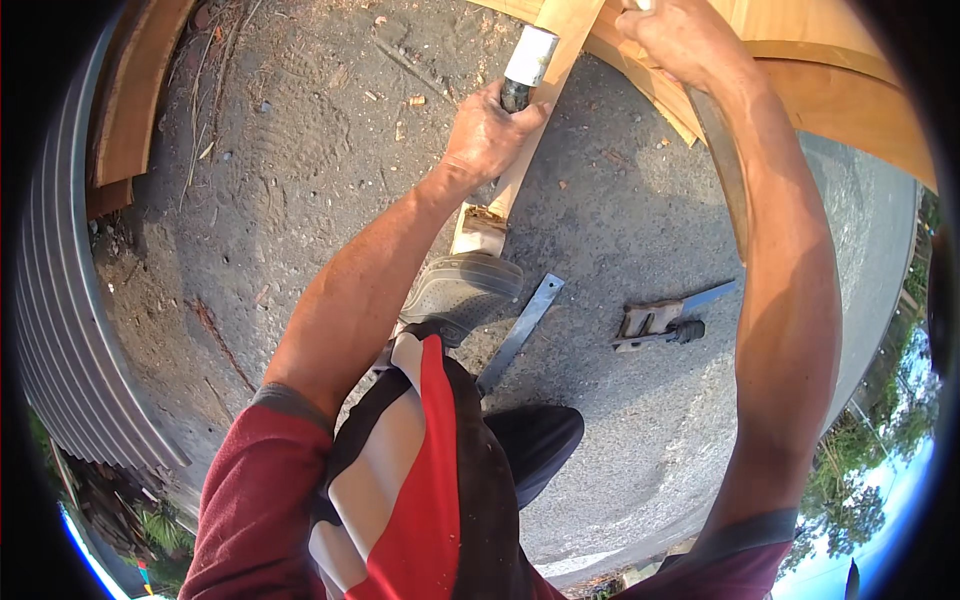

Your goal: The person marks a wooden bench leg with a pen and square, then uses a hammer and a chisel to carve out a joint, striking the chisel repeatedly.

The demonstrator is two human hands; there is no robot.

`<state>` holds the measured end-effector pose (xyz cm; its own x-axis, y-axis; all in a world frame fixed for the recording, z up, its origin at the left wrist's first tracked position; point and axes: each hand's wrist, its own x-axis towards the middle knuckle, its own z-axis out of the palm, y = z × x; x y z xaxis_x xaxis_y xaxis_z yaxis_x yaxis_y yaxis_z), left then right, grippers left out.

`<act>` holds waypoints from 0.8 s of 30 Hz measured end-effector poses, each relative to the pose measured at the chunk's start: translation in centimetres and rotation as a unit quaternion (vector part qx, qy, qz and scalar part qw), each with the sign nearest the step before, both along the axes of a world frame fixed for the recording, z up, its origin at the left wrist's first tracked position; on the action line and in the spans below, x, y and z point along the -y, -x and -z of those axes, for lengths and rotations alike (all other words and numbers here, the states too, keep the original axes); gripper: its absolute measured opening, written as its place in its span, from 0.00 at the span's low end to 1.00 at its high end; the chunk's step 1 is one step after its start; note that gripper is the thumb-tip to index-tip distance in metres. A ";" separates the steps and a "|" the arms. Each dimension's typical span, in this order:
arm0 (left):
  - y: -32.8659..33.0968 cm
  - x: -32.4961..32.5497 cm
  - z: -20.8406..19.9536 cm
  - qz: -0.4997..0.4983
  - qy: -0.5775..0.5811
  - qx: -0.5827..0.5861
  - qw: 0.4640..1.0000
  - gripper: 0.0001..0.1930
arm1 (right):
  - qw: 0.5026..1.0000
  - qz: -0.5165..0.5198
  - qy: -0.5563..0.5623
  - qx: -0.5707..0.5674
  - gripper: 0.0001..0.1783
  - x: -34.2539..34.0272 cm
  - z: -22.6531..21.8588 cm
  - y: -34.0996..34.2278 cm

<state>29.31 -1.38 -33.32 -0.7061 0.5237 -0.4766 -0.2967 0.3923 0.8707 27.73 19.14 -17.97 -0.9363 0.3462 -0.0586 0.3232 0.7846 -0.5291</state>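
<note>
My left hand [492,130] is closed around the dark grip of a short cylinder with a white end [531,55]. It is over a pale wooden board [535,150], which slants away from me. The board's near end has a rough notch and lies by my grey perforated clog [468,290]. Up at the far right, my right hand [685,40] is closed around a whitish object, mostly hidden by the fingers. A long, narrow brownish piece [722,165] runs alongside my right forearm; I cannot tell whether the hand holds it.
A flat metal strip [522,330] with a hole lies near my foot. To its right is a tool [655,325] with a pale body, dark knob and metal blade. Boards [830,110] lie at the far right. Corrugated sheet [80,300] and planks [140,90] line the left.
</note>
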 end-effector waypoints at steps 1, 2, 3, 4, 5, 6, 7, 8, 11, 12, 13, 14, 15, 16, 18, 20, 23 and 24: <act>-0.3 -0.1 0.5 0.010 0.009 -0.044 0.999 0.32 | 0.983 -0.081 -0.098 0.134 0.06 0.9 1.3 0.2; -0.5 -0.2 1.1 0.021 0.017 -0.088 0.996 0.32 | 0.962 -0.129 -0.138 0.199 0.05 0.3 1.0 0.3; 0.1 -0.1 1.0 0.021 0.021 -0.088 0.996 0.32 | 0.934 -0.190 -0.171 0.250 0.05 0.4 0.9 1.2; 0.3 0.1 0.7 0.029 0.026 -0.062 0.997 0.31 | 0.932 -0.223 -0.147 0.243 0.05 -0.4 -0.6 1.8; 0.1 0.4 0.6 0.037 0.032 -0.035 0.998 0.30 | 0.931 -0.227 -0.141 0.250 0.05 -0.6 -1.3 1.8; 0.0 0.1 0.6 0.037 0.030 -0.035 0.998 0.30 | 0.968 -0.151 -0.059 0.191 0.04 -1.0 -2.8 1.8; -0.1 -0.2 0.6 0.043 0.031 -0.054 0.997 0.30 | 0.989 -0.073 0.024 0.127 0.04 -1.2 -4.1 1.8; -0.2 -0.4 0.5 0.049 0.032 -0.073 0.996 0.29 | 0.992 0.007 0.107 0.061 0.05 -1.1 -4.7 1.7; -0.2 -0.3 0.3 0.036 0.008 -0.029 0.999 0.30 | 0.973 -0.038 0.048 0.222 0.08 2.3 -3.0 0.4; -0.3 -0.4 0.3 0.040 0.005 -0.034 0.999 0.30 | 0.974 -0.034 0.046 0.217 0.08 2.6 -2.7 0.0; -0.7 -0.3 0.4 0.030 0.007 -0.056 0.998 0.29 | 0.964 -0.144 -0.056 0.218 0.11 2.8 -2.6 -0.2; -0.8 -0.2 0.4 0.019 0.008 -0.079 0.997 0.29 | 0.932 -0.183 -0.132 0.283 0.12 2.3 -3.1 1.4; -0.3 0.6 1.4 0.018 0.009 -0.054 0.998 0.29 | 0.891 -0.234 -0.193 0.339 0.13 3.3 -3.3 2.9; -0.2 0.9 1.0 0.014 0.015 -0.054 0.998 0.29 | 0.930 -0.194 -0.164 0.265 0.12 2.0 -4.2 3.3; -0.6 -0.3 -0.2 0.041 0.022 -0.048 0.998 0.28 | 0.987 -0.033 -0.060 0.144 0.10 -0.6 -5.1 2.7; -0.7 0.4 -0.2 0.036 0.032 -0.040 0.998 0.28 | 0.973 -0.093 -0.058 0.203 0.11 1.3 -1.5 1.7; -1.0 0.2 0.8 0.022 0.033 -0.138 0.990 0.26 | 0.948 -0.245 -0.178 0.093 0.16 0.5 3.3 -1.7; -0.4 0.0 0.3 0.022 0.035 -0.142 0.989 0.26 | 0.952 -0.223 -0.190 0.093 0.15 0.3 2.6 -2.4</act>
